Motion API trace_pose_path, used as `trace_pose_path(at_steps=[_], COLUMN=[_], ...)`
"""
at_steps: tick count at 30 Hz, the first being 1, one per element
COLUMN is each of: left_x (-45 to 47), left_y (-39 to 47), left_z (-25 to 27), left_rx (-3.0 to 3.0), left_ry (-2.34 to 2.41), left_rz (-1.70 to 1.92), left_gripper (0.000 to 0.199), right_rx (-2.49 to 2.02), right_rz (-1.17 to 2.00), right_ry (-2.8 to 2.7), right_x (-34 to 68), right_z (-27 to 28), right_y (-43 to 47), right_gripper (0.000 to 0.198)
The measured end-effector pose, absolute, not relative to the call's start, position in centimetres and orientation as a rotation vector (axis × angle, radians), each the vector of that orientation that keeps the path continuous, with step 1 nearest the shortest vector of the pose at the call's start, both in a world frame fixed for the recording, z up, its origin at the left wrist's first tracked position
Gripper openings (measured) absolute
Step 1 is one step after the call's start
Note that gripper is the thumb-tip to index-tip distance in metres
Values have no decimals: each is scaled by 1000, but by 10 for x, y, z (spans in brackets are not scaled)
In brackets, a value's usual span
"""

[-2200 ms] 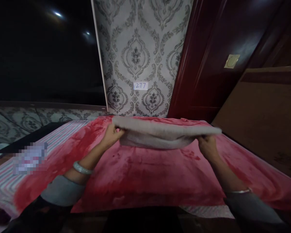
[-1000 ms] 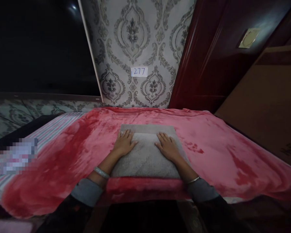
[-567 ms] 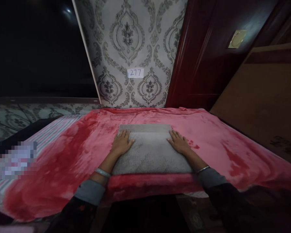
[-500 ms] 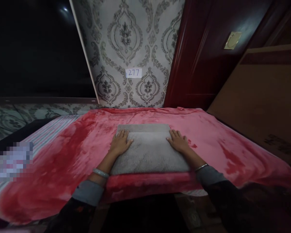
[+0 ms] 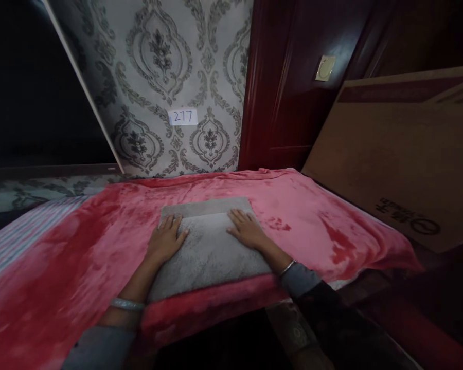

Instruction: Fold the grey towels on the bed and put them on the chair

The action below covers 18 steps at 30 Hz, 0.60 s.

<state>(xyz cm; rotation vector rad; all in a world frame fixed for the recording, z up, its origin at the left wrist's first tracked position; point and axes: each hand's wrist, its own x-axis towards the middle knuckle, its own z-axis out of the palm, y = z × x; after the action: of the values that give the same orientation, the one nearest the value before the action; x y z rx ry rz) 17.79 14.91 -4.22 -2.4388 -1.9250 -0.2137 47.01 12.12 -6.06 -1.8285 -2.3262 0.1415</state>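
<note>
A grey rectangular piece of plush fabric [image 5: 208,257] lies flat on the red and pink blanket [image 5: 293,200], with a plainer, smoother strip along its far edge. Resting on its left side, near that strip, is my left hand [image 5: 165,239], fingers stretched out and palm down. My right hand [image 5: 247,228] lies flat on the far right part of the fabric, fingers spread. Neither hand grips anything. Whether the fabric is one layer or folded, I cannot tell.
A large cardboard box [image 5: 393,154] leans at the right beside a dark red door [image 5: 285,103]. A black screen [image 5: 34,103] stands at the left. Behind the blanket is a patterned wall with a paper label [image 5: 183,117] reading 277. Striped cloth [image 5: 27,231] shows at the left.
My view has turned to the right, so everything sits further left. My right hand has moved inward from the fabric's right edge onto its surface; my left hand stays at the left side.
</note>
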Motion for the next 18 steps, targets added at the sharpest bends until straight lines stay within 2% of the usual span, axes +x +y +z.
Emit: trace_pose_path(at_steps=[5,12,18], left_x=[179,176,179], left_y=[149,149,138], left_z=[-43,-45,-30], left_rx=[-2433,-2465,-2446], left_ry=[-1920,-1955,-2025], left_rz=[-225,-318,-259], left_gripper=[67,62,59], right_rx=[-2059,-2062,-2163], right_rz=[156,84,5], right_ry=[-2126,-2076,-2100], right_x=[509,514,500], right_z=[-67,-83,-62], right_y=[125,125,118], right_gripper=[64,63,61])
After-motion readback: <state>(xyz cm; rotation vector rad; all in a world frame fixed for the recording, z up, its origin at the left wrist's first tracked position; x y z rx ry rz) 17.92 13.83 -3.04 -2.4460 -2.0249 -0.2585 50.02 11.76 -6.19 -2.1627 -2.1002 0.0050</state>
